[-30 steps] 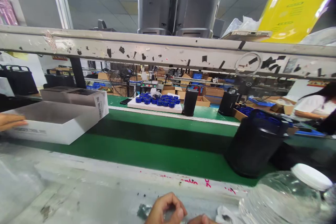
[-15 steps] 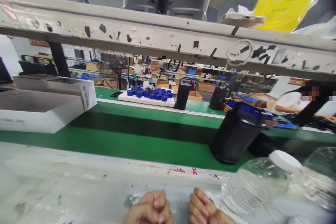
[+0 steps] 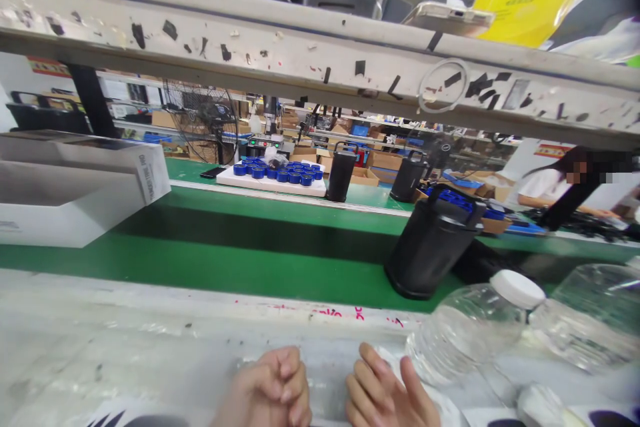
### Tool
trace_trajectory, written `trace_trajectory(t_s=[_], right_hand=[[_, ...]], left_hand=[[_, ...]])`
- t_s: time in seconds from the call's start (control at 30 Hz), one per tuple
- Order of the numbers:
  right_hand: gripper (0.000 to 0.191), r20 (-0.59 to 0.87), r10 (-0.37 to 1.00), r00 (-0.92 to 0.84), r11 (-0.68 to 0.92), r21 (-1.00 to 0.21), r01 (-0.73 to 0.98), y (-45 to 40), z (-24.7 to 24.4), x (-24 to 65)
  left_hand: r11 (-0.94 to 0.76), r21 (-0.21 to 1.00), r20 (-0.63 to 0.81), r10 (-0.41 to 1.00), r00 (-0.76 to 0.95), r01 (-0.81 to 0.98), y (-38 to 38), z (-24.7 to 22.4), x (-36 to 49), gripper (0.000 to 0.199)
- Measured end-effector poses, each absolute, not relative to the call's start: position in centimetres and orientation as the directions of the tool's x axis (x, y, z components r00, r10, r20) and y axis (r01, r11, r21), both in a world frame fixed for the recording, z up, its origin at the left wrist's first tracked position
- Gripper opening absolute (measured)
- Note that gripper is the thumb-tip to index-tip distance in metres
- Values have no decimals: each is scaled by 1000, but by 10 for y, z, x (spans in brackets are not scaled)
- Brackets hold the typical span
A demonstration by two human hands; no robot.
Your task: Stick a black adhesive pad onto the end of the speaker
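At the bottom of the head view, my left hand (image 3: 275, 387) hovers over the pale bench with its fingers curled in; nothing shows in it. To its right, my right hand (image 3: 387, 390) has loosely bent fingers with the thumb standing apart, and it holds nothing. A gap separates the two hands. A clear plastic bottle with a white cap (image 3: 465, 330) is nearest to my right hand. Beyond the bench edge, a black cylindrical device with a handle (image 3: 431, 243) stands on the green belt (image 3: 225, 260).
An open white box (image 3: 85, 197) lies at the left on the belt. Behind are a white tray of blue round parts (image 3: 273, 183) and more black cylinders (image 3: 342, 173). A shelf (image 3: 300, 60) crosses above. A person (image 3: 550, 180) is at the far right.
The whole view has shifted, so the belt objects appear further left and slightly higher. My right thumb has lifted away from the fingers. My left hand stays curled.
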State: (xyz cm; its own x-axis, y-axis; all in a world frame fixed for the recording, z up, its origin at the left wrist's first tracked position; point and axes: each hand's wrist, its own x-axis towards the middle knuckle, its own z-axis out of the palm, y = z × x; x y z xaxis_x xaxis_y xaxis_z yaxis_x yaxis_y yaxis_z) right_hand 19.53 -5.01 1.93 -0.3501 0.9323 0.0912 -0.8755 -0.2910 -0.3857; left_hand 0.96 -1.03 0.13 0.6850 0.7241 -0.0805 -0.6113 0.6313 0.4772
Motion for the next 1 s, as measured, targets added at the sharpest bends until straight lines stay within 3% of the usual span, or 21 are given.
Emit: trace_trajectory(t_s=[0.07, 0.13, 0.2, 0.27, 0.33, 0.4, 0.47, 0.57, 0.63, 0.7, 0.8, 0.9, 1.0], right_hand=[[50, 115, 923, -368, -296, -398, -868, -47, 14, 196], [61, 132, 921, -367, -241, -548, -801, -43, 10, 197], [67, 190, 924, -330, -28, -831, -556, -40, 8, 199], [69, 297, 906, -300, 247, -950, -193, -41, 7, 199], [60, 421, 866, -270, 458, -884, 91, -45, 7, 198], [34, 568, 794, -217, 608, -733, 306, -52, 8, 195], [41, 727, 674, -132, 677, -537, 503, -57, 13, 196], [62, 913, 394, 103, 616, -345, 708, -57, 29, 214], [73, 957, 165, 240, 529, -292, 797, -53, 41, 237], [89, 952, 44, 303, 445, -290, 847, -47, 48, 263], [104, 903, 148, 404, 380, -429, 820, -36, 43, 289], [91, 810, 314, 495, 351, -584, 732, -27, 33, 293], [77, 755, 329, 567, 318, -654, 687, -27, 31, 290]], left_hand=[[619, 490, -141, 752, 644, -614, -8, 0, 8, 20], [609, 506, -209, 773, 599, -610, -6, -2, 7, 17], [608, 529, -269, 782, 563, -591, -5, -3, 6, 17], [610, 551, -316, 784, 534, -569, -5, -4, 6, 19], [613, 574, -352, 783, 513, -543, -6, -2, 7, 24], [618, 594, -375, 780, 501, -516, -7, 1, 7, 30], [618, 608, -388, 779, 492, -499, -7, 3, 7, 31], [612, 625, -395, 783, 480, -483, -6, 4, 5, 15], [610, 639, -399, 784, 477, -468, -5, 3, 3, 10], [608, 654, -406, 784, 469, -451, -5, 4, 2, 16], [604, 669, -425, 789, 443, -433, -5, 7, 3, 20], [605, 671, -440, 790, 426, -428, -5, 11, 6, 20], [599, 674, -437, 796, 419, -433, -5, 13, 8, 20]])
